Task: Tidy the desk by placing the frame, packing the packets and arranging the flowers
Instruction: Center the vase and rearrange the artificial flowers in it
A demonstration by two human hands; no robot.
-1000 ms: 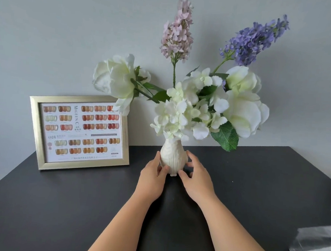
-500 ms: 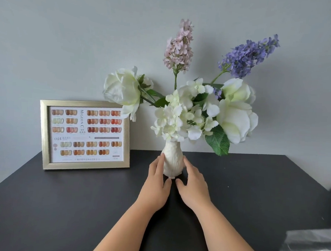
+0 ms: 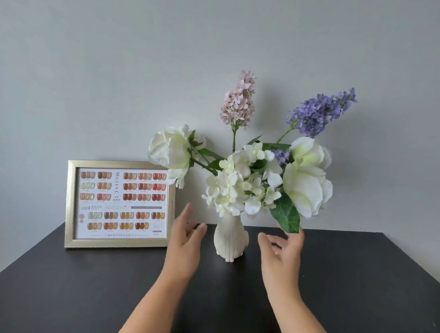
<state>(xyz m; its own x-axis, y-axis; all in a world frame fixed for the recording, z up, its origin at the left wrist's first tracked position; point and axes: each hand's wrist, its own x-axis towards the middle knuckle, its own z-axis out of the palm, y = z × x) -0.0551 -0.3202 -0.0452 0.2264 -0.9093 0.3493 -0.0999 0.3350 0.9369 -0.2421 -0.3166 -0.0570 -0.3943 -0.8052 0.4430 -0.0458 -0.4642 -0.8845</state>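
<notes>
Head view: at the back left of your black desk (image 3: 77, 286) the gold frame (image 3: 120, 205) stands upright against the grey wall (image 3: 117, 57), its card of colour swatches facing you. The white rose (image 3: 172, 153) on the bouquet's left side hangs in front of the frame's top right corner. A blurred grey patch shows at the lower right edge; you cannot tell what it is.

The white vase (image 3: 230, 240) stands upright near the desk's back edge, just right of the frame, holding the flowers (image 3: 251, 183): white blooms, a pink sprig and a purple sprig above.

Your left hand (image 3: 184, 244) and right hand (image 3: 282, 252) flank the vase, both apart from it, fingers spread and relaxed, holding nothing. A green leaf (image 3: 286, 216) droops over your right fingertips; whether it touches them is unclear.
</notes>
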